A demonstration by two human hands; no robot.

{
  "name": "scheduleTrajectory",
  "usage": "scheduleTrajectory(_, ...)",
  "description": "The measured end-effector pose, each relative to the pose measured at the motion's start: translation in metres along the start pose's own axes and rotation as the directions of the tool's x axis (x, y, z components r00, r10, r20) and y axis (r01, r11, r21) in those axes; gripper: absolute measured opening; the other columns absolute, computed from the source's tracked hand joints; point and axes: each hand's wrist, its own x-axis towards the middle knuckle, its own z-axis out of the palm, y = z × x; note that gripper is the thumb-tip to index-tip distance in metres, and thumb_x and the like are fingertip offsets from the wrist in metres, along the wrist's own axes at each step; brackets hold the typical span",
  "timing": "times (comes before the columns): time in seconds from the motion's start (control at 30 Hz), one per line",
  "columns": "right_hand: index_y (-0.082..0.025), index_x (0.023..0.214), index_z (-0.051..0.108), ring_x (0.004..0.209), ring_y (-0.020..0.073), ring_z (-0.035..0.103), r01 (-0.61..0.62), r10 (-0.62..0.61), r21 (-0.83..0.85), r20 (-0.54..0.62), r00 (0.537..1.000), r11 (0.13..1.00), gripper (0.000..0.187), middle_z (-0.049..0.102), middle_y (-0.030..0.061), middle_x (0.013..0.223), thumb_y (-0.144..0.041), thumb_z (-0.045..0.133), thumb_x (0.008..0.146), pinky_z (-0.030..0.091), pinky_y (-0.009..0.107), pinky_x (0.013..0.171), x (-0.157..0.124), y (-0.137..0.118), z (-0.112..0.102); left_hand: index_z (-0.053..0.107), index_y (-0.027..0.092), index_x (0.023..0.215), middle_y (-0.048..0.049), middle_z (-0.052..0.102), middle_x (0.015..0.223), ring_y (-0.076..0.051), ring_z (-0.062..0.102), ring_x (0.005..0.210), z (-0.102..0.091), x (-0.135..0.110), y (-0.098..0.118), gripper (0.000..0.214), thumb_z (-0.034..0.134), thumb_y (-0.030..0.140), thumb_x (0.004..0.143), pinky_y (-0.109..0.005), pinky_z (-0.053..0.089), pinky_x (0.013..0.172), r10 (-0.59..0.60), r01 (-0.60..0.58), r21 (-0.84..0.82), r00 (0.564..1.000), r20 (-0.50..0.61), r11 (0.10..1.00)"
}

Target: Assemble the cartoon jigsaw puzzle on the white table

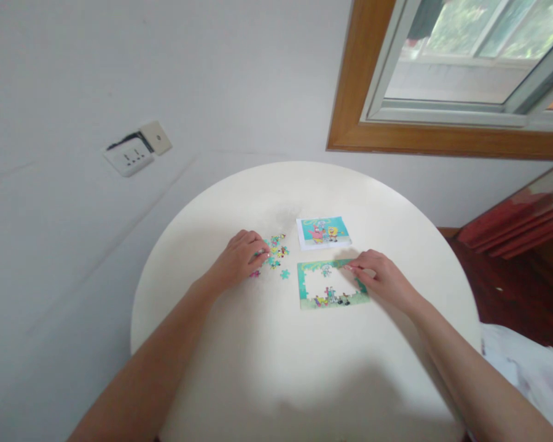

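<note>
A partly assembled jigsaw puzzle lies flat on the table, its teal and sandy border joined around a bare white middle. Some cartoon figures stand along its lower edge, and a small joined section hangs from the top. At the puzzle's upper right, my right hand pinches a puzzle piece, mostly hidden by the fingertips. To the left, my left hand is closed over a pile of loose puzzle pieces; what its fingertips grip is hidden. One teal piece lies apart, between pile and puzzle.
Just behind the puzzle lies a white-edged picture card or box with cartoon characters. The round white table stands against a wall with a socket. A wood-framed window and a red curtain are to the right.
</note>
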Motion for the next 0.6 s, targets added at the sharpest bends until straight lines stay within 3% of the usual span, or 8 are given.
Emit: scheduleTrajectory(0.6,-0.021,0.095,0.072,0.079,0.0203,0.061,0.005,-0.005,-0.008,0.015,1.0,1.0,0.025,0.071,0.0069,0.084,-0.028,0.049,0.095,0.048,0.035,0.075,0.0,0.001,0.0,0.069,0.021,0.083,-0.0054,0.062,0.093,-0.022,0.053,0.091,-0.01,-0.001,-0.005,0.018,0.057,0.034,0.087,-0.038,0.041,0.088,-0.021,0.022,-0.009,0.999,0.029,1.0)
